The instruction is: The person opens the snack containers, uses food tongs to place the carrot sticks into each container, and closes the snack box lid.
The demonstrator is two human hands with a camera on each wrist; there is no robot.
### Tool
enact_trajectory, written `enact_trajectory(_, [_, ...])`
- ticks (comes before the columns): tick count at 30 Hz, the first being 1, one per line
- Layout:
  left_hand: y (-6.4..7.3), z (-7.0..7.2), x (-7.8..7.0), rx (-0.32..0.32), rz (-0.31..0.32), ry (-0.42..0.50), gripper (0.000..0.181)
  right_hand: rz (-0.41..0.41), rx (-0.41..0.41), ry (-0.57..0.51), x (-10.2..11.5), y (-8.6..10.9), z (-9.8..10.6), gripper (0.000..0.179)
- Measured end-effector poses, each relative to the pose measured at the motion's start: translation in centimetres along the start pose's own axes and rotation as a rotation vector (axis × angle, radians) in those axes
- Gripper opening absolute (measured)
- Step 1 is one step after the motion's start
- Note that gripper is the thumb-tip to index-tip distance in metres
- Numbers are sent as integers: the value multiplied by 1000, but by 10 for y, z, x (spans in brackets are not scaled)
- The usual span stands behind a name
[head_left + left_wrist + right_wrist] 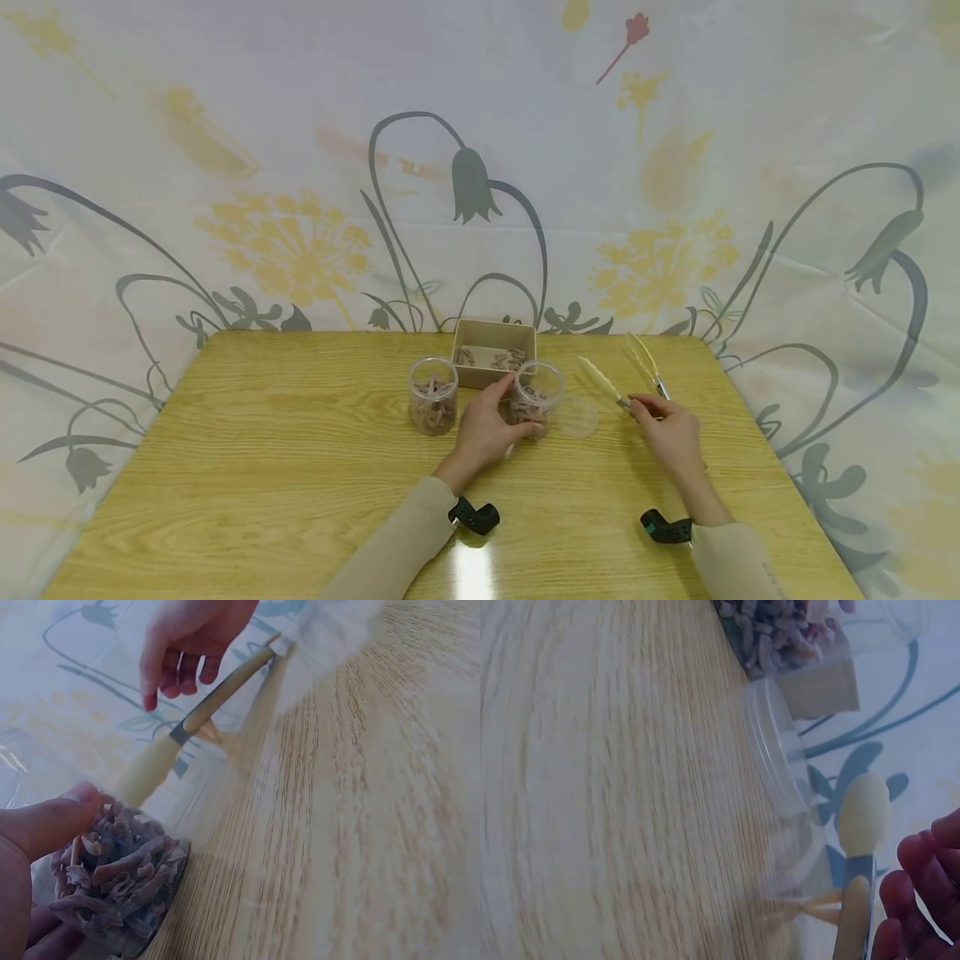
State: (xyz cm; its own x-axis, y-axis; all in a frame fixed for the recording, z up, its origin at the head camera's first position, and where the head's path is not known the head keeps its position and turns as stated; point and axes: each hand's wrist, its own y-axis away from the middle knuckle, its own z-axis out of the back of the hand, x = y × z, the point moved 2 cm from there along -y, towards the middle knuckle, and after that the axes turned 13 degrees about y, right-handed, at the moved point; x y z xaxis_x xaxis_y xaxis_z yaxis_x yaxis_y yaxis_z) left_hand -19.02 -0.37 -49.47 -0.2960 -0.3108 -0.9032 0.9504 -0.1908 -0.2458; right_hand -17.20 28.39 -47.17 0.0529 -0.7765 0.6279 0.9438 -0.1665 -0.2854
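Observation:
My left hand [483, 425] holds a clear plastic jar [531, 410] of brownish-purple dried strips. In the left wrist view its thumb lies against the wall of the jar [120, 877], with fingers on the other side. My right hand [669, 429] is over a pair of tongs [600, 379] with cream tips and metal arms. Its fingers hang loosely bent beside the tongs [862, 817] in the right wrist view, apart from them and holding nothing. Between the jar and the tongs lies a round clear lid [577, 417].
Left of the held jar stands a second open jar [432, 404] with similar strips. Behind both jars is a beige box [493, 377] with some strips inside. The wooden table [262, 467] ends at a flower-patterned curtain [300, 167].

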Motion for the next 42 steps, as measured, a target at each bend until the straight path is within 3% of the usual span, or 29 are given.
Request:
enact_trajectory(6, [1,-2,-1,-1,-15,-3,88,174,86,-16,16,5,-20,23])
enact_trajectory(14, [2,-3,-4,13,-22,2,88,291,175,14,24,5,-48,39])
enact_trajectory(22, [2,-5,-7,6,-54,2,87,234,267,58,24,7,-61,48])
enact_trajectory(30, [3,-7,-7,14,-64,23,86,240,245,99,26,6,-63,50])
enact_trajectory(42, [6,-10,-7,34,-61,12,86,117,218,82,32,9,-46,49])
